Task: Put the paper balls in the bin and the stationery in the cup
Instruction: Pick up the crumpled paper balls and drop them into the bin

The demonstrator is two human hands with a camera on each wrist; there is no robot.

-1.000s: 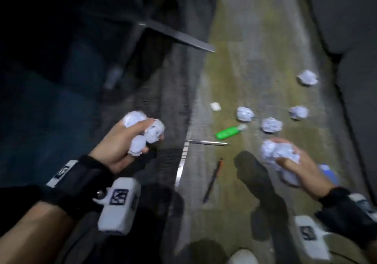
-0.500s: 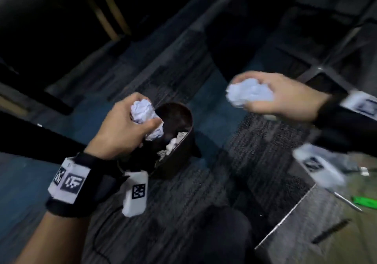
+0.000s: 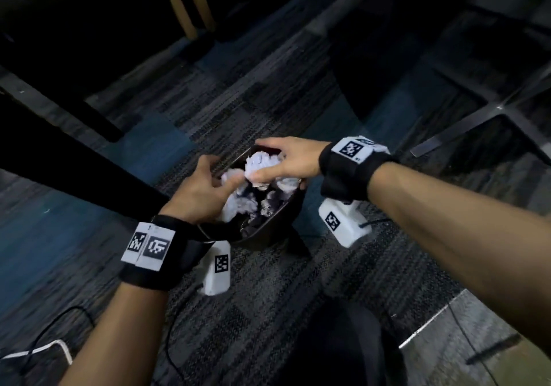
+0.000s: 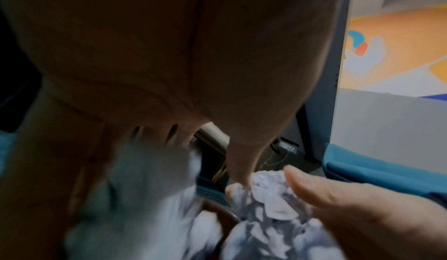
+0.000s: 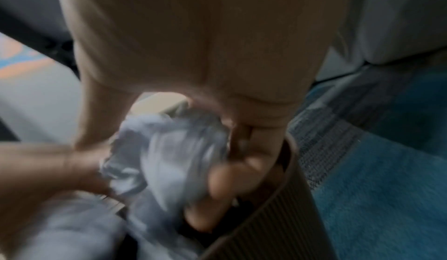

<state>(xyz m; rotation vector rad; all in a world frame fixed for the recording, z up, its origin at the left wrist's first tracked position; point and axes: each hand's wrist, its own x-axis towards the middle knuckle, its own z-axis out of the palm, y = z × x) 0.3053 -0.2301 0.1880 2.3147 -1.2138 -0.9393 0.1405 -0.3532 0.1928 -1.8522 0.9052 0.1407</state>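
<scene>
A dark ribbed bin (image 3: pixel 269 232) stands on the carpet, heaped with white paper balls (image 3: pixel 241 206). My left hand (image 3: pixel 220 173) hovers over its left rim with fingers spread and relaxed. A blurred paper ball (image 4: pixel 145 197) lies just under its fingers, loose. My right hand (image 3: pixel 259 160) reaches in from the right over the bin's mouth. Its thumb and fingers are curled round a crumpled paper ball (image 5: pixel 169 159), just above the bin wall (image 5: pixel 278 216). Neither the cup nor the loose stationery on the desk is in view, apart from one dark pen.
A desk corner (image 3: pixel 447 364) shows at bottom right with a dark pen (image 3: pixel 492 353) on it. A black bar (image 3: pixel 74 161) crosses the left side. Metal chair-base legs (image 3: pixel 477 117) lie at right, wooden legs (image 3: pixel 185 6) at the top, and a white cable (image 3: pixel 38 350) at bottom left.
The view swung from the desk down to the bin. Both hands came down over its mouth. The left hand opened and its paper balls dropped in; the right still grips its ball.
</scene>
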